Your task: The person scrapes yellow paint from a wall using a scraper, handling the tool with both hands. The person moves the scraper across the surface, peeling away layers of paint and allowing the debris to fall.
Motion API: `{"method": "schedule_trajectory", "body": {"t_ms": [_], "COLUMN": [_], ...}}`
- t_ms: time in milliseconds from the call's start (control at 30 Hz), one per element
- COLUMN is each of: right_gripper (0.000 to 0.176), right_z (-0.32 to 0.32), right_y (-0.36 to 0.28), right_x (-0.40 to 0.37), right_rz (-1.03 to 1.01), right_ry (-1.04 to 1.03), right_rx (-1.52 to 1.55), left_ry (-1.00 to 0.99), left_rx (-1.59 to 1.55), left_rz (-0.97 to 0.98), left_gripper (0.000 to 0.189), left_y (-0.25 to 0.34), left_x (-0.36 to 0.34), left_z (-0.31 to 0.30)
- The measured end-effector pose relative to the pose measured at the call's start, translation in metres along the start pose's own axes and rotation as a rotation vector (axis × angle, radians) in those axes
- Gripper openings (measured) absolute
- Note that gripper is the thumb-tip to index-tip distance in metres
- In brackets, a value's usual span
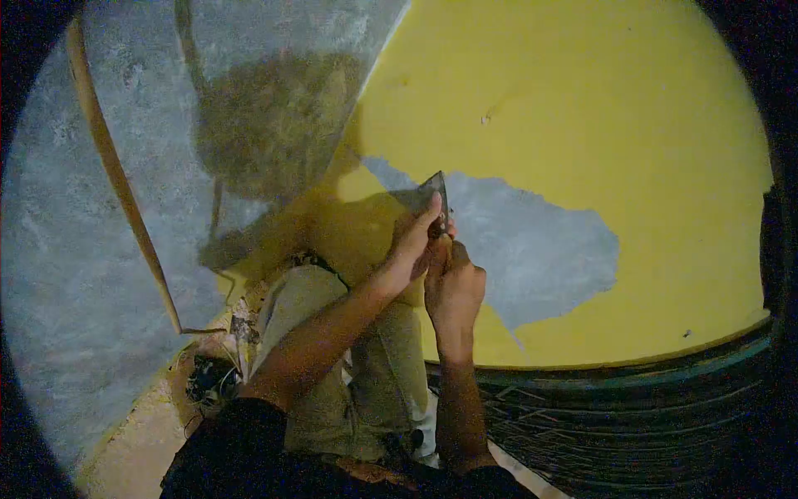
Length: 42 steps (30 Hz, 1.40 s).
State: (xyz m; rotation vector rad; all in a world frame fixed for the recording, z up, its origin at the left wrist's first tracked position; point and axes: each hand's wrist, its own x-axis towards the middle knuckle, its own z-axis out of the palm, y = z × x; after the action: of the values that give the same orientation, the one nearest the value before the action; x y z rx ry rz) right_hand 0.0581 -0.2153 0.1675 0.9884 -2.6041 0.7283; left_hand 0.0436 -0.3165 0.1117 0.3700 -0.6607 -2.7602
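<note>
In front of the yellow wall (565, 108) both of my hands are on a scraper (438, 187) with a flat, pointed metal blade tilted upward. My right hand (455, 287) is closed around its handle. The fingers of my left hand (416, 241) press against the blade near the handle. Behind the tool lies an irregular grey patch (540, 245), bordered by yellow on most sides. Whether the blade touches the wall cannot be told.
A grey wall (75, 208) on the left meets the yellow one. A long brown pole or cable (125, 191) hangs before it. Dark patterned material (615, 424) lies at lower right. A dark tangled object (212, 378) is at lower left, beside my knee.
</note>
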Motion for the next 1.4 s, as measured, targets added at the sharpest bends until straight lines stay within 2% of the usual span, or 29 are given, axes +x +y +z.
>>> {"method": "schedule_trajectory", "body": {"t_ms": [67, 133, 200, 233, 267, 400, 467, 567, 667, 733, 800, 833, 900, 933, 1000, 1033, 1067, 1100, 1167, 1200, 1300, 1333, 1400], "right_gripper": [0.028, 0.028, 0.027, 0.027, 0.027, 0.027, 0.027, 0.028, 0.027, 0.026, 0.024, 0.024, 0.026, 0.024, 0.023, 0.022, 0.022, 0.021, 0.020, 0.022, 0.026, 0.027, 0.028], "right_z": [-0.023, -0.037, -0.044, -0.045, -0.044, -0.005, -0.007, -0.024, -0.040, -0.044, -0.043, -0.027, 0.018, 0.024, 0.014, 0.007, 0.007, 0.004, -0.003, -0.011, -0.014, -0.014, -0.010], "right_y": [-0.022, -0.034, -0.035, -0.034, -0.034, -0.014, -0.015, -0.014, -0.036, -0.040, -0.042, -0.033, 0.000, -0.009, -0.040, -0.049, -0.049, -0.044, -0.041, -0.043, -0.032, -0.027, -0.019], "right_x": [-0.001, -0.002, -0.007, -0.006, -0.004, 0.000, 0.001, 0.000, -0.002, 0.002, 0.006, 0.012, 0.032, 0.043, 0.043, 0.042, 0.038, 0.032, 0.017, 0.007, -0.005, -0.007, -0.007], "right_rz": [0.011, 0.015, 0.002, -0.008, 0.016, 0.026, -0.006, -0.023, -0.007, -0.013, 0.117, 0.111, -0.146, -0.124, -0.069, -0.020, -0.021, -0.043, -0.073, -0.064, -0.066, -0.073, -0.059], "right_ry": [-0.029, -0.050, -0.036, -0.032, -0.037, 0.010, 0.027, 0.004, -0.030, -0.019, -0.040, -0.041, -0.018, -0.035, -0.078, -0.136, -0.145, -0.130, -0.112, -0.077, 0.008, 0.067, 0.068], "right_rx": [-0.048, -0.089, -0.082, -0.086, -0.095, -0.127, -0.117, -0.107, -0.155, -0.203, -0.190, -0.194, -0.043, -0.063, -0.125, -0.205, -0.207, -0.202, -0.201, -0.149, -0.022, 0.058, 0.084], "left_ry": [0.042, -0.042, -0.070, -0.095, -0.111, -0.062, -0.060, -0.003, -0.068, -0.090, -0.119, -0.120, -0.049, -0.086, -0.048, -0.004, -0.021, -0.017, -0.072, -0.117, -0.043, -0.089, -0.047], "left_rx": [-0.014, -0.031, -0.116, -0.204, -0.250, -0.064, -0.127, -0.117, -0.250, -0.234, -0.237, -0.243, -0.192, -0.119, -0.154, -0.212, -0.169, -0.173, -0.067, -0.169, -0.148, -0.086, -0.155], "left_rz": [-0.043, 0.067, 0.057, 0.037, -0.090, 0.037, 0.055, 0.044, 0.078, 0.080, 0.021, 0.024, 0.149, 0.223, 0.195, 0.164, 0.266, 0.265, 0.099, -0.044, -0.112, -0.040, -0.103], "left_gripper": [0.050, 0.048, 0.046, 0.045, 0.043, 0.041, 0.043, 0.045, 0.045, 0.044, 0.043, 0.043, 0.044, 0.044, 0.045, 0.046, 0.046, 0.046, 0.044, 0.041, 0.040, 0.038, 0.038], "left_y": [0.001, 0.002, -0.003, -0.010, -0.024, 0.009, 0.017, 0.002, 0.007, -0.004, -0.007, 0.000, 0.016, 0.032, 0.043, 0.041, 0.035, 0.030, 0.020, -0.003, -0.009, -0.005, -0.012], "left_x": [-0.003, -0.023, -0.020, -0.014, 0.004, -0.008, -0.027, -0.011, -0.030, -0.014, 0.000, 0.003, 0.006, 0.002, -0.001, -0.003, -0.010, -0.012, -0.012, 0.005, -0.001, -0.007, 0.002], "left_z": [0.002, 0.012, 0.017, 0.019, 0.006, 0.010, 0.018, 0.015, 0.021, 0.019, 0.016, 0.012, 0.001, -0.006, -0.009, -0.011, -0.014, -0.015, -0.020, -0.036, -0.016, -0.010, -0.011]}}
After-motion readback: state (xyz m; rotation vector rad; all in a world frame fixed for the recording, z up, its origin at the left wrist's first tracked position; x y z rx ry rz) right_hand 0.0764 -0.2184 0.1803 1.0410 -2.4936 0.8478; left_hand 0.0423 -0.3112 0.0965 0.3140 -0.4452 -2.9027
